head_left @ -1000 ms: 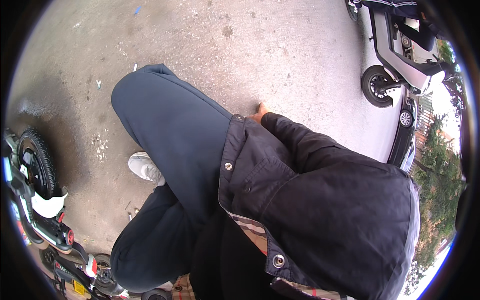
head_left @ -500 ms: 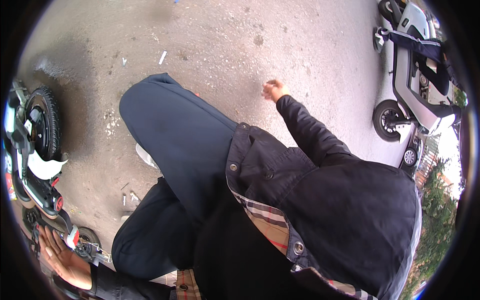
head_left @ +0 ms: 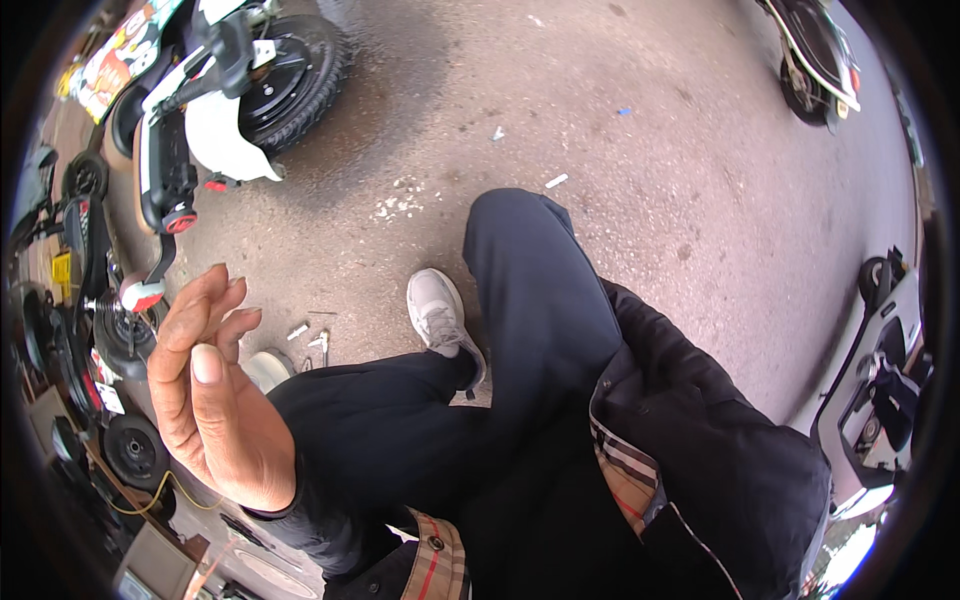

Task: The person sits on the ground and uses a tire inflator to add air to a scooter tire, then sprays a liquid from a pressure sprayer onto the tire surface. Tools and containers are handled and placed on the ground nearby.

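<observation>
My left hand (head_left: 222, 415) is raised at the lower left, palm turned inward. Its fingers bend loosely with the thumb apart, and nothing is in it. Closest beyond the fingertips is an electric scooter (head_left: 215, 130), lying or tilted, with a white mudguard and a black wheel (head_left: 290, 85). My right hand does not show; the dark right sleeve (head_left: 690, 370) is partly visible. On the ground past my left leg lie a small metal tool (head_left: 322, 345), its kind unclear, and a small white piece (head_left: 299, 331).
Wheels (head_left: 135, 450), scooter parts and a yellow cable (head_left: 150, 505) crowd the left edge. Two more scooters stand on the right, one far (head_left: 815, 60) and one near (head_left: 865, 380). My grey shoe (head_left: 435, 305) rests on rough pavement (head_left: 680, 170) with scattered litter.
The view has swung left, so the scooter and wheels are closer in. My left hand has risen and its straight fingers now curl. My right hand has left the view.
</observation>
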Demonstrator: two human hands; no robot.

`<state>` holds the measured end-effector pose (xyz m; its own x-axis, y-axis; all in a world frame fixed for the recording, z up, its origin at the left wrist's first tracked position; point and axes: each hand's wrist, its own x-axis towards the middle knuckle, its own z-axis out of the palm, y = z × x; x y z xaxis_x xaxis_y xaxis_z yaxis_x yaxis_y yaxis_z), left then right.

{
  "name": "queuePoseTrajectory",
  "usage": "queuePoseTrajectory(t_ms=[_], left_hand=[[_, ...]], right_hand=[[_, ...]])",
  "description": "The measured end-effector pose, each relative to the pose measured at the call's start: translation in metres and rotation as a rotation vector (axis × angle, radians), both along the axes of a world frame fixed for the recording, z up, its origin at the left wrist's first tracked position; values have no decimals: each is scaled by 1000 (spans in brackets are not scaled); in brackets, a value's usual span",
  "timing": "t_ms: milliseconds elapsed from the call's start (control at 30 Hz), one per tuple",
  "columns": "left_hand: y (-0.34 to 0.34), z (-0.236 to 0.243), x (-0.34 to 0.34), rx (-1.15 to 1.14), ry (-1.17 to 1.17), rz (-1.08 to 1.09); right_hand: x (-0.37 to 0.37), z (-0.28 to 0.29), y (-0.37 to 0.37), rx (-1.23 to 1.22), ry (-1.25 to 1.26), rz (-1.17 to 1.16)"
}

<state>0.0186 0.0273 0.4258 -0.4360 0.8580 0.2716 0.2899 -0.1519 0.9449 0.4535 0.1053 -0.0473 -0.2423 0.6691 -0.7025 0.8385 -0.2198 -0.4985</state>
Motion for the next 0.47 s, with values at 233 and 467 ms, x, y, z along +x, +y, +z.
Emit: queuePoseTrajectory(t_ms=[233,467], left_hand=[[19,-13,-28,355,-577,8],[97,-24,-47,219,-968,186]], right_hand=[[12,-23,87,252,-87,109],[-69,95,187,68,-183,-125]])
